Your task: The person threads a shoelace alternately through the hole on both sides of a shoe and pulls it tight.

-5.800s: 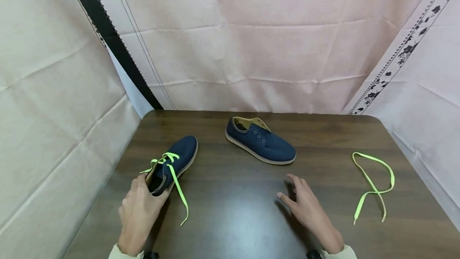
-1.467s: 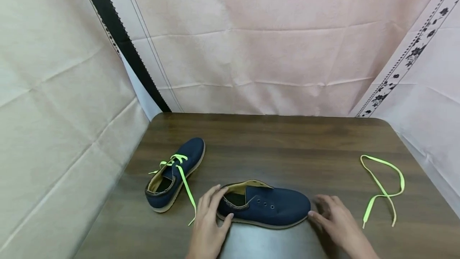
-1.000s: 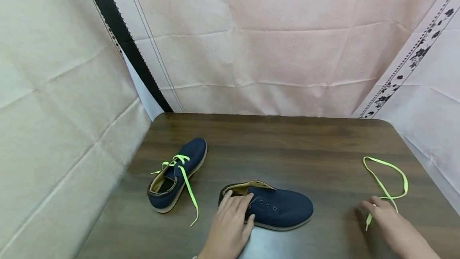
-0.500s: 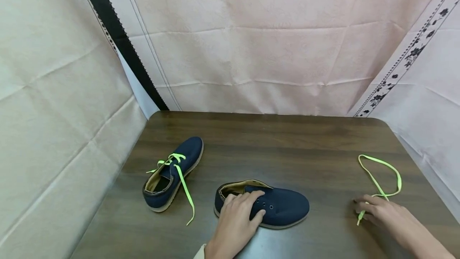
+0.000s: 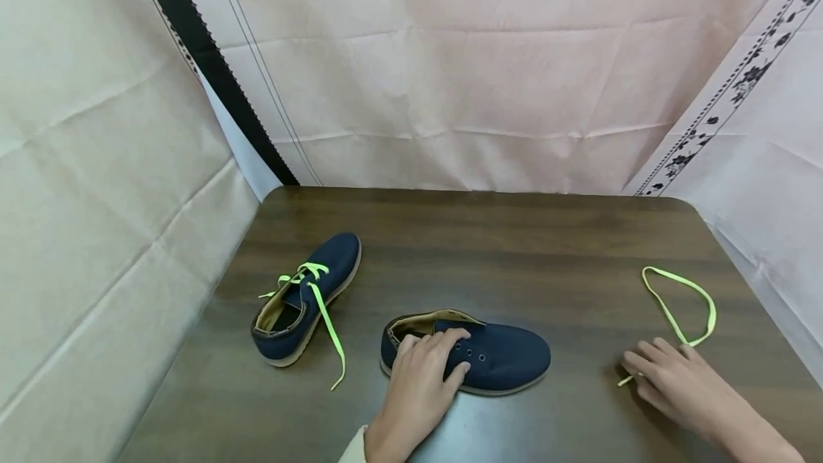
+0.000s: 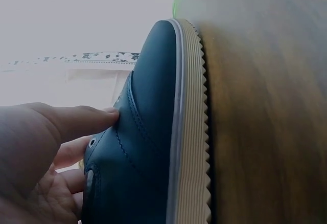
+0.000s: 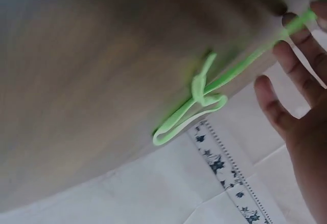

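A navy shoe with bare eyelets (image 5: 508,356) lies on its sole near the table's front, toe to the right. My left hand (image 5: 421,381) grips it over the opening, thumb on the near side and fingers across the tongue area. In the left wrist view the thumb presses the shoe's upper (image 6: 148,132), above a pale ridged sole. At the right, my right hand (image 5: 678,384) pinches a neon green shoelace (image 5: 707,306) near one end. The right wrist view shows this lace (image 7: 237,68) stretching from the fingertips to a loop on the table; the other fingers are spread.
Another navy shoe (image 5: 334,256), threaded with green lace (image 5: 328,320), stands at the left of the brown table (image 5: 489,234). One lace end trails onto the tabletop. Pale cloth curtains (image 5: 450,91) hang behind and at both sides.
The unlaced shoe came from the back to the front, between both hands. My left hand left the laced shoe and took hold of this one. My right hand moved right and picked up the shoelace's end.
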A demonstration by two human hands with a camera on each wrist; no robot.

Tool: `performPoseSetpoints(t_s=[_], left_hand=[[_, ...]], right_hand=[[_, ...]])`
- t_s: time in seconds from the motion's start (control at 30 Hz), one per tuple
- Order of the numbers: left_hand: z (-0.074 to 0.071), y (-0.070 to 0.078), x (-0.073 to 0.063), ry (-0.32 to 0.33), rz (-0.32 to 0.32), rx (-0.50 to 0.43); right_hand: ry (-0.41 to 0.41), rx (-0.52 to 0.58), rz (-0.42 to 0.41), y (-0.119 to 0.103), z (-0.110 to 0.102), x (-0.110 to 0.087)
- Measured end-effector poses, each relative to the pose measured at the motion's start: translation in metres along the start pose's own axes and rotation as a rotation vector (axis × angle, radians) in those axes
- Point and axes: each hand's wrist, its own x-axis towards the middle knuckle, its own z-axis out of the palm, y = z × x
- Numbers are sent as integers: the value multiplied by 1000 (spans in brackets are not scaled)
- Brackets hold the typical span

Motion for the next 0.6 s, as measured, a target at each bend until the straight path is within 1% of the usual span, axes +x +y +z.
performPoseSetpoints(t_s=[0.07, 0.13, 0.27, 0.33, 0.4, 0.5, 0.53, 0.6], left_hand=[[-1, 2, 2, -6, -6, -13], [-2, 3, 3, -25, -17, -30], [-5, 5, 5, -68, -39, -63], [-7, 5, 6, -93, -42, -76], [-9, 5, 7, -125, -46, -92], [-12, 6, 10, -171, -56, -120], [-12, 6, 11, -179, -60, -128], [-12, 6, 13, -179, -65, -134]], right_hand=[[63, 25, 10, -9, -2, 6], [123, 86, 46, -24, -6, 14], [246, 261, 127, -59, -14, 31], [295, 372, 150, -78, -16, 39], [341, 458, 165, -96, -16, 46], [363, 596, 224, -122, -15, 57], [365, 630, 259, -130, -15, 61], [346, 716, 368, -145, -17, 70]])
